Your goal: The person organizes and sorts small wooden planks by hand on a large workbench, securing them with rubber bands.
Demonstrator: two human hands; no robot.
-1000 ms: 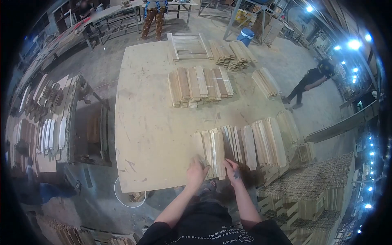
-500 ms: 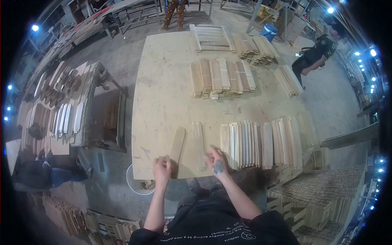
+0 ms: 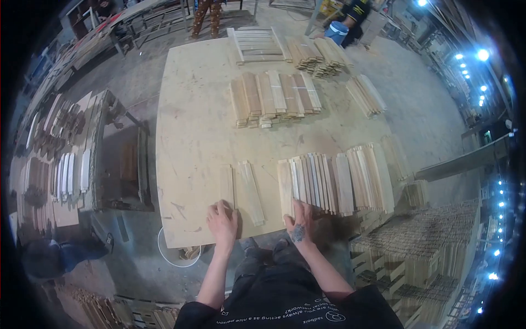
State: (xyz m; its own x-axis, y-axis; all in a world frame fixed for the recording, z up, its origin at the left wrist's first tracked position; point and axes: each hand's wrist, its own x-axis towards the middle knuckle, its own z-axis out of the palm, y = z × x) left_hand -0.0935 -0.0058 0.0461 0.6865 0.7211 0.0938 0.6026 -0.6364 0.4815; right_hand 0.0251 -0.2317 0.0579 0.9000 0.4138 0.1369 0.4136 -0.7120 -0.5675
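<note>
My left hand (image 3: 223,225) is closed around the near end of a pale wooden slat (image 3: 227,183), which lies lengthwise on the table; the fingers cover that end. A second slat (image 3: 252,192) lies a little to the right, slightly slanted and untouched. My right hand (image 3: 299,223), with a tattoo on its back, is at the near end of the leftmost slat (image 3: 285,186) in a long row. Its thumb and fingers close about that end, partly hiding the grip. The row of slats (image 3: 329,181) stretches to the right, packed side by side.
The wide board table (image 3: 186,137) carries stacked slat bundles (image 3: 274,98) and a slatted frame (image 3: 260,44) farther back. A white-rimmed bucket (image 3: 160,247) stands under the left corner. Left is another loaded bench (image 3: 104,142); piled slats (image 3: 416,247) stand at right. People are nearby.
The view has shifted right. My left hand has moved onto the left slat, which now lies straighter. My right hand has moved from beside the second slat to the row's left end.
</note>
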